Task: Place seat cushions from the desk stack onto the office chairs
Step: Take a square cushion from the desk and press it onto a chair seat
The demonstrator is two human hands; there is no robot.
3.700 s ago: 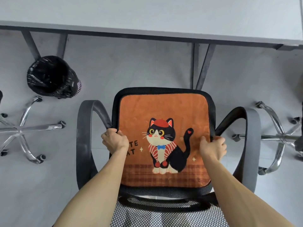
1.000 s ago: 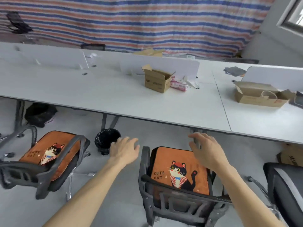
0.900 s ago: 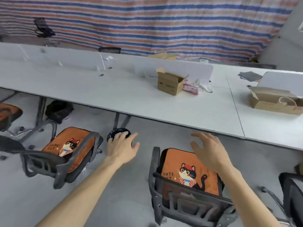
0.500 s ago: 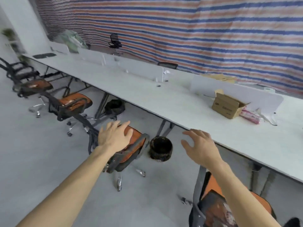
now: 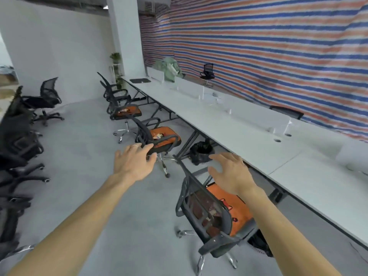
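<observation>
Left grip and right grip empty, fingers spread, mid frame.
Orange cushion on near chair, lower right.
Second cushion on middle chair.
Third cushion on far chair, upper left.
No stack seen on table.
Cushions look soft, light, floppy. Best pinch two side edges.

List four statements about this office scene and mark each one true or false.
1. The left hand and the right hand hold nothing. True.
2. The nearest chair has a bare seat. False: an orange cushion lies on it.
3. A black bin stands under the white desk. True.
4. A plain green sheet hangs behind the desk. False: the sheet is striped red, white and blue.
</observation>
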